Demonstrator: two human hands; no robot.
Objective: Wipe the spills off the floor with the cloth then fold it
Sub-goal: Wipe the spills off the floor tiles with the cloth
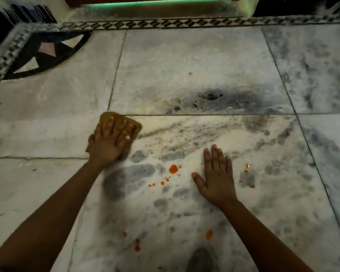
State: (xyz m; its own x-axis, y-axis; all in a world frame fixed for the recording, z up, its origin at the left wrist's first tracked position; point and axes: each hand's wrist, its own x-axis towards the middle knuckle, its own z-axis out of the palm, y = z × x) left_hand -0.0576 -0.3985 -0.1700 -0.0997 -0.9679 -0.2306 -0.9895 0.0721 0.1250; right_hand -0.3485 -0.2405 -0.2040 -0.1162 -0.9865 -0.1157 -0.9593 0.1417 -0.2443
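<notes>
Polished, grey-veined marble floor point(185, 55) with wet, glossy orange spills point(173, 169); soft, matt brown cloth point(106, 116).

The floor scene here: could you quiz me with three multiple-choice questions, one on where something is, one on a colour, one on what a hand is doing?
1. Where does the cloth lie?
A. under the left hand
B. under the right hand
C. hanging on a rail

2. What colour are the spills on the floor?
A. blue
B. orange-red
C. white

3. What is the right hand doing?
A. pinching the cloth
B. resting flat on the floor with straight fingers
C. holding a bottle

Answers:
1 A: the left hand presses on the brown cloth, its fingers spread over it.
2 B: the drops between and near the hands are orange-red against the pale marble.
3 B: its palm lies on the bare marble and it holds nothing.
</notes>
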